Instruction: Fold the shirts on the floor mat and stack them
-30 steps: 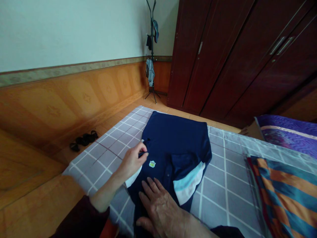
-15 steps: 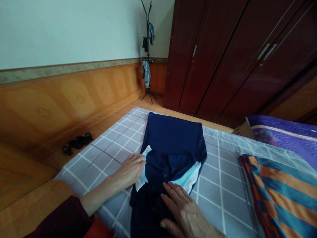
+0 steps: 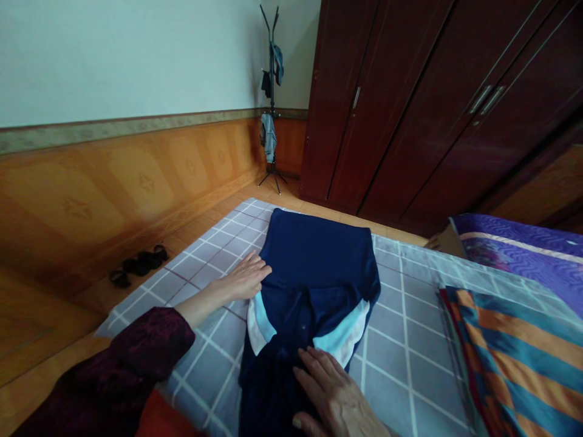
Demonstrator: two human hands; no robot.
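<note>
1. Resting flat on a navy polo shirt [image 3: 314, 255], the right hand [image 3: 332, 394] is open with its fingers spread, its grip released.
2. The left hand [image 3: 243, 280] is also open, grasping nothing, and touches the shirt's left edge.
3. The shirt lies folded, showing white and pale-blue lining [image 3: 344, 334], on a grey checked cloth [image 3: 410, 358].
4. Farther off are an orange-and-teal striped blanket [image 3: 514, 358], black sandals [image 3: 136, 264], a coat stand [image 3: 272, 103] and a dark wardrobe [image 3: 387, 103].

Whoever's at work here has on a dark maroon sleeve [image 3: 136, 358] with a mottled, crinkly-looking pattern, ending well back from the left hand [image 3: 246, 279], so the forearm's bare. Right under that sleeve there's a patch of orange-red [image 3: 159, 416], probably more clothing, though it's hard to tell from here. The right hand [image 3: 334, 397] is bare too.
</note>
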